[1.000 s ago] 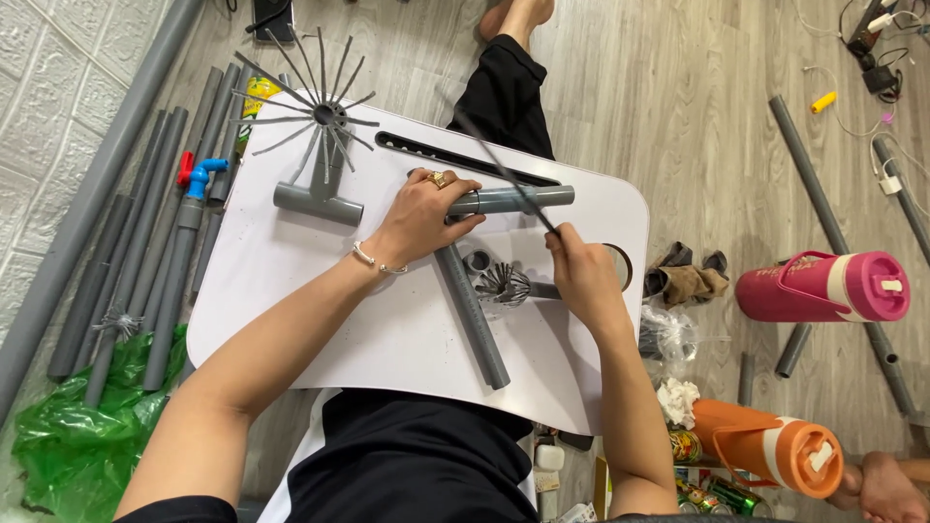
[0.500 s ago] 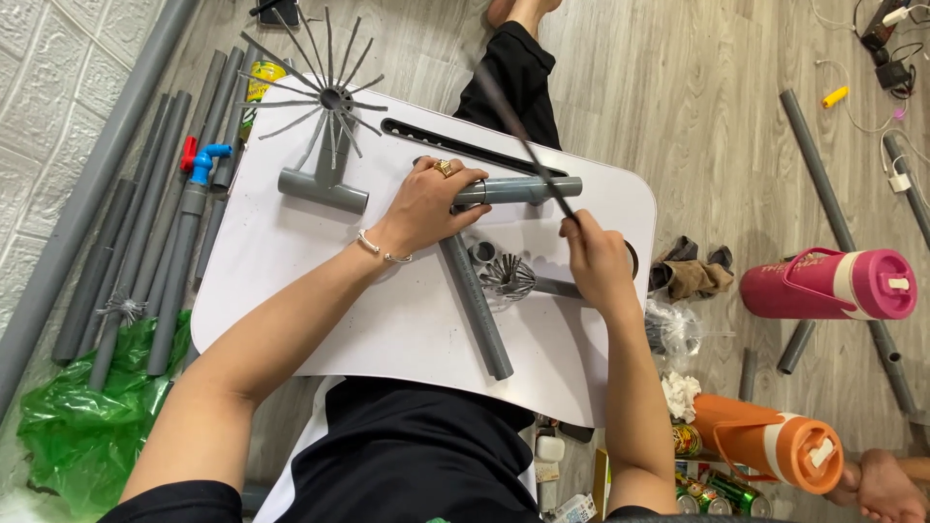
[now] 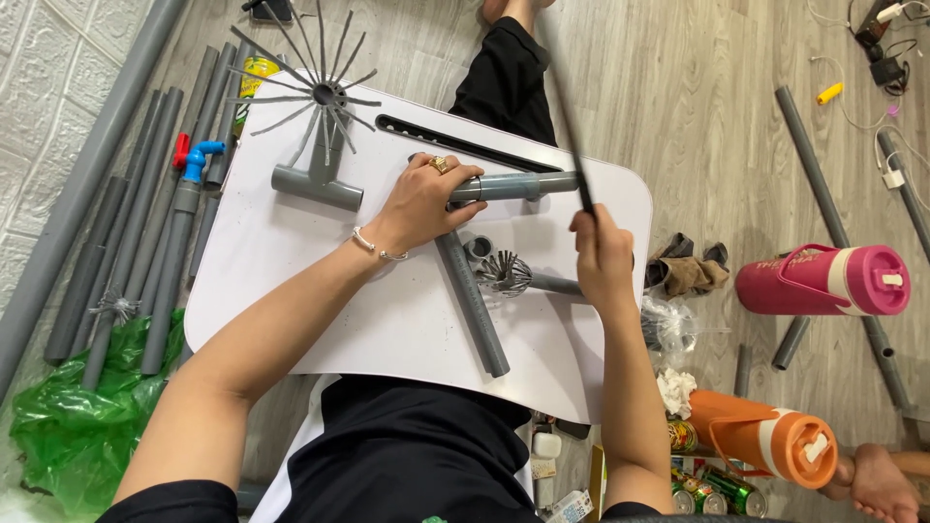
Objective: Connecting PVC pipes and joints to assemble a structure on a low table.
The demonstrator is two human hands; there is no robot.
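Observation:
A white lap table [image 3: 387, 320] lies across my legs. My left hand [image 3: 421, 201], with a ring and a bracelet, grips a short grey pipe [image 3: 528, 184] that lies across the table's far side. My right hand [image 3: 601, 257] holds a thin dark strip [image 3: 567, 116] upright, its lower end near the pipe's right end. Below my left hand a longer grey pipe [image 3: 472, 302] runs diagonally toward me. Beside it sits a pipe piece with its end cut into curled strips [image 3: 509, 274].
A grey tee fitting with splayed strips [image 3: 320, 145] stands at the table's far left. Several long grey pipes [image 3: 126, 223] and a green bag [image 3: 68, 426] lie on the floor at left. A pink bottle [image 3: 823, 281], an orange bottle [image 3: 765, 436] and another person's foot [image 3: 882, 479] are at right.
My right hand has lifted the thin strip from a slant across the pipe to nearly upright. The left hand keeps its grip on the short pipe.

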